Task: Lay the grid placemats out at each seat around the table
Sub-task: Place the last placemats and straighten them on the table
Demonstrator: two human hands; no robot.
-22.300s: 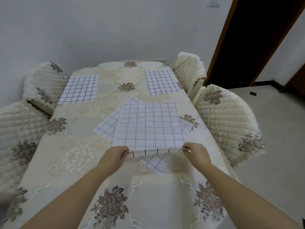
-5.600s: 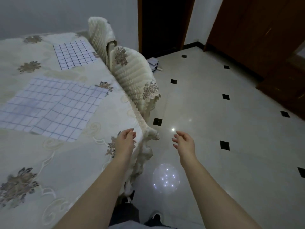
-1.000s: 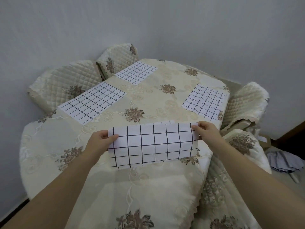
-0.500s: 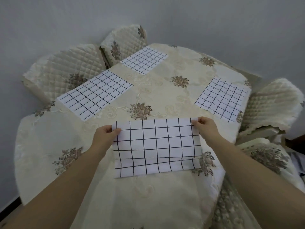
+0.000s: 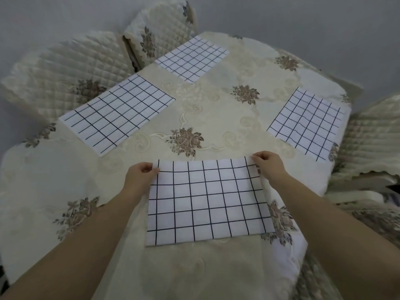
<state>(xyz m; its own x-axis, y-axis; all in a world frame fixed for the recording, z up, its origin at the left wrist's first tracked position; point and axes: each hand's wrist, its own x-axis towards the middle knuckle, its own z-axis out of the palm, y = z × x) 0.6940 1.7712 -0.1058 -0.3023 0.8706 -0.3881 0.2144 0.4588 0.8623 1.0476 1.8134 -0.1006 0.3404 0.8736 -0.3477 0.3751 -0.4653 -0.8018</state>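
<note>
A white placemat with a black grid (image 5: pixel 207 200) lies flat on the table's near right side. My left hand (image 5: pixel 138 176) pinches its far left corner and my right hand (image 5: pixel 268 165) pinches its far right corner. Three more grid placemats lie flat on the cream floral tablecloth (image 5: pixel 207 118): one on the left (image 5: pixel 118 112), one at the far side (image 5: pixel 192 58) and one on the right (image 5: pixel 307 123).
Quilted cream chair backs stand around the table: two on the left (image 5: pixel 65 70) (image 5: pixel 160 27) and one on the right (image 5: pixel 372 137). Another covered chair is at the lower right (image 5: pixel 376 215). A grey wall runs behind the table.
The placemat in my hands has come down from hanging in the air to lying flat on the tablecloth. Both hands moved forward and down with it.
</note>
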